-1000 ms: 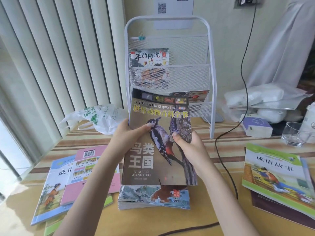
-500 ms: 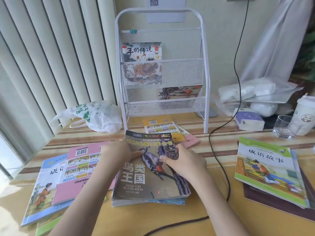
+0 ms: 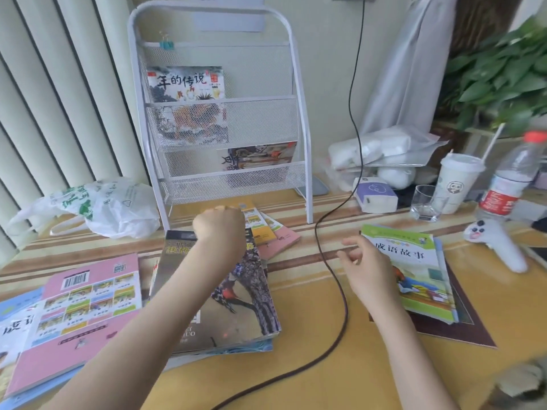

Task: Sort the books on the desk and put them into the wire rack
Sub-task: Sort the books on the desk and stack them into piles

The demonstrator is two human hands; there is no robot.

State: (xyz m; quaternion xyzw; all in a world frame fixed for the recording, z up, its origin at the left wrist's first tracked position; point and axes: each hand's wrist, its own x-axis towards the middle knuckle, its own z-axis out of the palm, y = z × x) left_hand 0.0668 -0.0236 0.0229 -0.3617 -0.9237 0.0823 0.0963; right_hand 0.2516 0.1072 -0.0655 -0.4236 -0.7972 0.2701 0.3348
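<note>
Neither hand holds a book: the left hand is curled into a fist with nothing visible in it, hovering over the far end of the woodpecker book, while the right hand has its fingers loosely spread and empty, at the near left edge of the green-covered book. Under the left forearm the woodpecker book lies flat on top of a small stack on the desk. Just beyond the fist lie a yellow book and a pink one, partly overlapped. Farther back stands the wire rack, upright against the wall, with one picture book in its upper pocket and another in the lower pocket. Left of the left arm a pink book with a barcode rests on a blue one. Between the two hands a dark cable trails across the desk, down from the wall. Beyond the right hand are a tissue box, a glass, a lidded cup with a straw and a plastic bottle; a white plastic bag lies left of the rack.
</note>
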